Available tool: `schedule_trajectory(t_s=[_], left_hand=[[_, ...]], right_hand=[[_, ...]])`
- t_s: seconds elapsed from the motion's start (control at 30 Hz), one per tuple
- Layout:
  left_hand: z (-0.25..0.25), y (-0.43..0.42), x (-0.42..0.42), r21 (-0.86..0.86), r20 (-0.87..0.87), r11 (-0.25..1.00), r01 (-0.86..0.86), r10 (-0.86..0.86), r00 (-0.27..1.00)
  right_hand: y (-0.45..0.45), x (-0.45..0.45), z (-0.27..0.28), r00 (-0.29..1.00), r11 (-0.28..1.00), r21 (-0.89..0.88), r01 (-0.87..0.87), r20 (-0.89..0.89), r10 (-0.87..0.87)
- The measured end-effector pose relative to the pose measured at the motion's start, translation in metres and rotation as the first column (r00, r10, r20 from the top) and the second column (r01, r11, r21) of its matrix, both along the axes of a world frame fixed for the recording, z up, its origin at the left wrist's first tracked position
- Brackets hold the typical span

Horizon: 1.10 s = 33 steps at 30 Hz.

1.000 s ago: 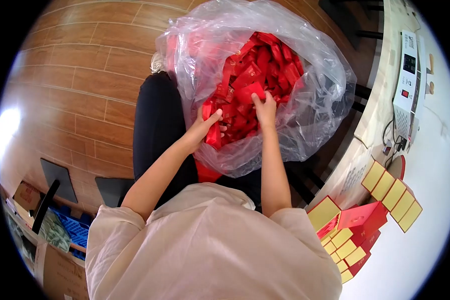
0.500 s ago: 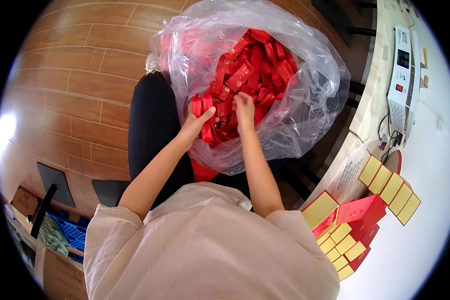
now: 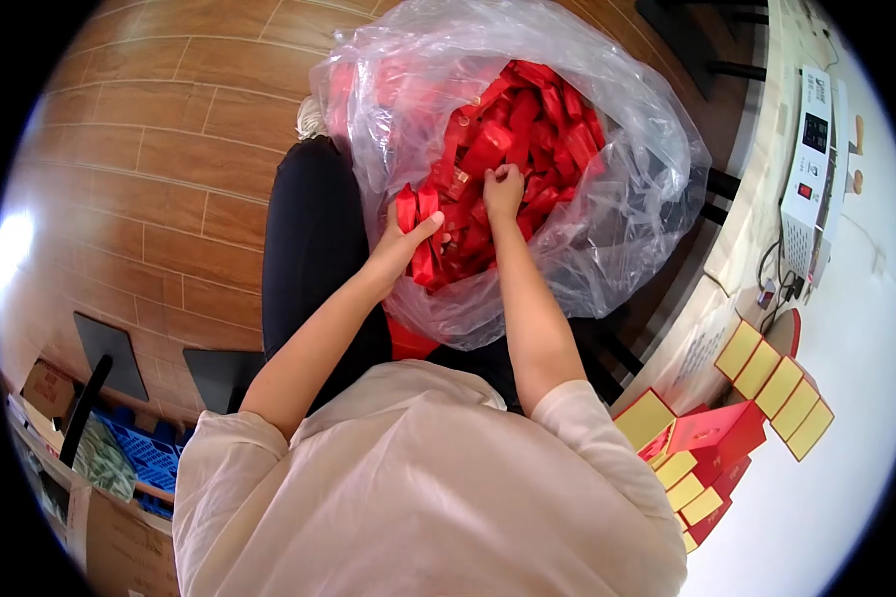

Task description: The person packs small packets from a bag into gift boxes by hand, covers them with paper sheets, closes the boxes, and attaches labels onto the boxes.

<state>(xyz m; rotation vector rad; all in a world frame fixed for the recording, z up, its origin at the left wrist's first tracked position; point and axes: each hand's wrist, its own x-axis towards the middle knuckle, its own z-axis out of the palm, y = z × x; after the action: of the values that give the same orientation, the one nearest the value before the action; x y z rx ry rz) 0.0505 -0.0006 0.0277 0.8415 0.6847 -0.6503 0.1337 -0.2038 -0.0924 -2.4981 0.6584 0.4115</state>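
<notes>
A large clear plastic bag [image 3: 647,149] stands open in front of me, full of small shiny red packets [image 3: 553,109] with gold print on some. My left hand [image 3: 400,249] is closed around several red packets [image 3: 420,224] at the near left side of the heap, its thumb lying across them. Over the middle of the heap is my right hand [image 3: 504,191], its fingers pinched together beside a loose packet [image 3: 486,147]. Whether anything sits between those fingertips is hidden.
At right, a white table [image 3: 816,398] carries a white machine [image 3: 811,169] with cables, gold-faced boxes [image 3: 775,388] and an opened red box [image 3: 712,428]. Table stands [image 3: 112,353], a blue crate [image 3: 144,453] and a cardboard box [image 3: 124,542] are at lower left on the wood-look floor.
My right hand has moved slightly up and right over the heap, its fingers now pinched. My left hand keeps its bundle of packets. The whole view has shifted a little.
</notes>
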Motion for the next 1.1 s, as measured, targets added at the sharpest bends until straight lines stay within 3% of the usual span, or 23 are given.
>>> schedule_trajectory(t_s=[0.07, 0.1, 0.13, 0.2, 0.27, 0.37, 0.53, 0.7, 0.73, 0.8, 0.83, 0.9, 0.93, 1.0, 1.03, 1.1], left_hand=[[0.0, 0.0, 0.0, 0.001, 0.01, 1.0, -0.022, 0.022, 1.0], [0.0, 0.0, 0.0, -0.002, 0.016, 1.0, -0.016, 0.016, 1.0], [0.0, 0.0, 0.0, -0.004, 0.017, 1.0, -0.024, 0.024, 1.0], [0.001, 0.001, 0.0, -0.007, 0.031, 1.0, -0.024, 0.024, 0.999], [0.002, 0.0, -0.002, -0.003, 0.038, 1.0, -0.007, 0.007, 0.999], [-0.003, -0.001, -0.007, 0.025, 0.055, 1.0, 0.01, -0.011, 0.998], [0.004, 0.005, -0.008, 0.044, 0.018, 0.998, 0.043, -0.044, 0.999], [0.007, 0.0, -0.003, 0.039, 0.007, 0.998, 0.058, -0.058, 0.998], [0.006, -0.001, -0.002, 0.031, 0.006, 0.998, 0.06, -0.061, 0.998], [0.004, -0.001, 0.0, 0.032, 0.009, 0.998, 0.057, -0.057, 0.998], [0.004, -0.002, 0.001, 0.03, 0.018, 0.998, 0.053, -0.054, 0.998], [0.006, -0.003, 0.003, 0.019, 0.008, 0.999, 0.049, -0.049, 0.999], [0.007, -0.003, 0.003, 0.014, -0.004, 0.999, 0.038, -0.038, 0.999], [0.005, -0.003, 0.002, -0.001, 0.0, 0.999, 0.046, -0.046, 0.999], [0.004, -0.003, 0.001, 0.013, -0.006, 0.999, 0.03, -0.03, 1.0], [-0.001, -0.002, -0.002, 0.036, 0.002, 0.999, 0.028, -0.028, 1.0]], right_hand=[[-0.007, -0.019, -0.006, 0.958, 0.929, 0.371, 0.007, 0.262, -0.112], [-0.006, -0.028, -0.008, 0.916, 0.903, 0.429, -0.03, 0.374, -0.147], [0.0, -0.033, 0.004, 0.911, 0.904, 0.426, -0.027, 0.382, -0.153], [0.002, -0.039, 0.023, 0.96, 0.97, 0.241, 0.009, 0.27, -0.076], [-0.006, -0.031, 0.018, 0.968, 0.963, 0.268, 0.043, 0.227, -0.107], [-0.007, -0.007, 0.007, 0.977, 0.986, 0.156, 0.057, 0.193, -0.087], [0.03, 0.032, 0.018, 0.992, 0.978, 0.208, -0.005, 0.127, -0.022], [0.048, 0.041, 0.006, 0.992, 0.996, 0.065, -0.064, 0.109, 0.057], [0.048, 0.041, 0.006, 0.993, 0.996, 0.066, -0.062, 0.104, 0.055], [0.046, 0.037, 0.01, 0.992, 0.948, 0.318, 0.019, 0.11, -0.057], [0.042, 0.034, 0.015, 0.992, 0.949, 0.313, 0.026, 0.11, -0.063], [0.03, 0.023, 0.029, 0.987, 0.887, 0.442, -0.13, 0.142, 0.074], [0.026, 0.014, 0.041, 0.987, 0.891, 0.436, -0.125, 0.145, 0.068], [0.017, -0.013, 0.071, 0.916, 0.894, 0.304, -0.329, 0.335, 0.223], [0.013, -0.025, 0.087, 0.916, 0.899, 0.296, -0.322, 0.339, 0.216], [0.003, -0.051, 0.122, 0.861, 0.908, 0.052, -0.416, 0.344, 0.375]])
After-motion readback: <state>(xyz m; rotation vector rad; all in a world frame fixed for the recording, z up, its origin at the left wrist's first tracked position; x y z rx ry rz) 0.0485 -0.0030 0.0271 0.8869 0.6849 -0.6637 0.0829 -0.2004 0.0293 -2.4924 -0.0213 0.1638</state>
